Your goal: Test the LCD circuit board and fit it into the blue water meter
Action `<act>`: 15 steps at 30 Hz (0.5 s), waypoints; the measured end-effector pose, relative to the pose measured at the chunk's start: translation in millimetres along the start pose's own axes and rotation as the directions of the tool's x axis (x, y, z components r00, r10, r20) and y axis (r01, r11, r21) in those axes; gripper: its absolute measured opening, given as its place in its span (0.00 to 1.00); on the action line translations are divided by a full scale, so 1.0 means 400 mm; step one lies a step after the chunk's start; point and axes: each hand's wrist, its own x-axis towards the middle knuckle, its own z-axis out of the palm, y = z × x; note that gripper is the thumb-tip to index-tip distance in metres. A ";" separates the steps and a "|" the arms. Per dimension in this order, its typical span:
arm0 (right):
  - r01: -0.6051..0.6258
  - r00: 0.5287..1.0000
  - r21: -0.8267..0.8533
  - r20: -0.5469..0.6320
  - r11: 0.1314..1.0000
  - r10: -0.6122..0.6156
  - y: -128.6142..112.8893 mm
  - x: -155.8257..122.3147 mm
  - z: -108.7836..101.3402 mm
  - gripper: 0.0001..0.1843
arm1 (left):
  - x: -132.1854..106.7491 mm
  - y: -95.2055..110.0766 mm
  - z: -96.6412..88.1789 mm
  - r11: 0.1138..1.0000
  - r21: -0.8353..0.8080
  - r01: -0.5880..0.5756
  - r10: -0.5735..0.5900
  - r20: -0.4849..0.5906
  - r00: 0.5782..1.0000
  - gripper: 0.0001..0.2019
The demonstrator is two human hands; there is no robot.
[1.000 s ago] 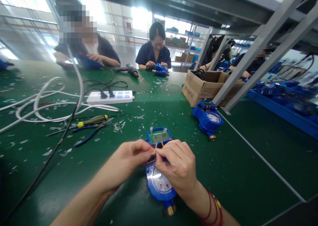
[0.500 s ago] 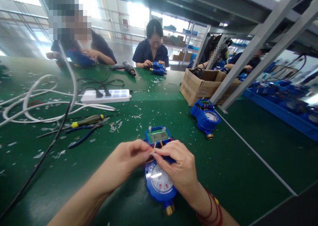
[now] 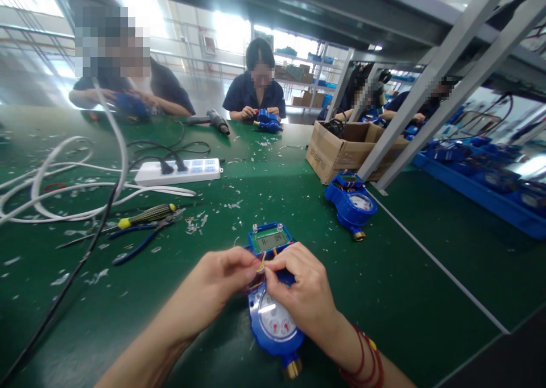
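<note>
A blue water meter [image 3: 275,320] lies on the green table with its round dial toward me and a brass fitting at the near end. At its far end sits a small LCD display [image 3: 272,240] on a green circuit board. Thin coloured wires [image 3: 261,264] come out below the display. My left hand [image 3: 228,271] pinches these wires between thumb and fingertips. From the other side, my right hand [image 3: 301,277] pinches the same wires, its fingertips nearly touching the left ones. The right hand covers part of the dial.
A second water meter [image 3: 352,203] lies to the right, near a cardboard box [image 3: 328,155]. On the left are a power strip [image 3: 179,172], a screwdriver [image 3: 149,216], pliers [image 3: 145,243] and loose cables. Metal posts [image 3: 439,75] rise at right beside a blue tray [image 3: 482,197]. Co-workers sit opposite.
The camera view has shifted slightly. Both my hands still pinch the wires, with small finger movements. Across the table, a co-worker's hands have shifted on a blue meter.
</note>
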 end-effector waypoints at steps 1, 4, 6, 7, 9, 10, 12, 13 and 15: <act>-0.006 1.000 0.001 -0.007 1.000 0.006 0.001 0.000 0.000 0.05 | 0.000 -0.001 0.000 1.000 -0.003 -0.005 0.005 0.004 1.000 0.12; -0.024 1.000 0.049 -0.014 0.999 0.025 0.005 -0.002 -0.003 0.05 | 0.000 -0.004 0.001 0.999 -0.025 -0.024 0.024 0.019 1.000 0.12; -0.030 1.000 0.102 -0.006 0.994 0.031 0.007 -0.005 -0.006 0.04 | 0.001 -0.004 0.001 0.999 -0.042 -0.026 0.027 0.018 0.999 0.12; -0.031 1.000 0.125 -0.002 0.992 0.031 0.009 -0.007 -0.007 0.03 | 0.001 -0.004 0.001 0.999 -0.047 -0.023 0.024 0.015 1.000 0.12; -0.021 1.000 0.158 0.002 0.987 0.021 0.010 -0.009 -0.009 0.03 | 0.001 -0.003 0.001 0.998 -0.055 -0.012 0.013 0.012 1.000 0.12; -0.015 1.000 0.166 0.001 0.986 0.015 0.010 -0.010 -0.009 0.03 | 0.000 -0.002 0.000 0.998 -0.054 -0.009 0.009 0.011 1.000 0.12; -0.022 1.000 0.174 -0.003 0.985 0.023 0.010 -0.011 -0.009 0.04 | 0.000 -0.002 0.000 0.999 -0.048 -0.006 0.006 0.007 1.000 0.12; -0.034 0.999 0.176 -0.006 0.984 0.036 0.010 -0.011 -0.009 0.04 | 0.000 -0.001 0.001 0.999 -0.043 -0.005 0.006 0.006 1.000 0.12; -0.063 0.998 0.180 -0.006 0.982 0.065 0.010 -0.010 -0.009 0.04 | 0.002 0.000 0.002 1.000 -0.026 -0.008 0.008 0.003 1.000 0.12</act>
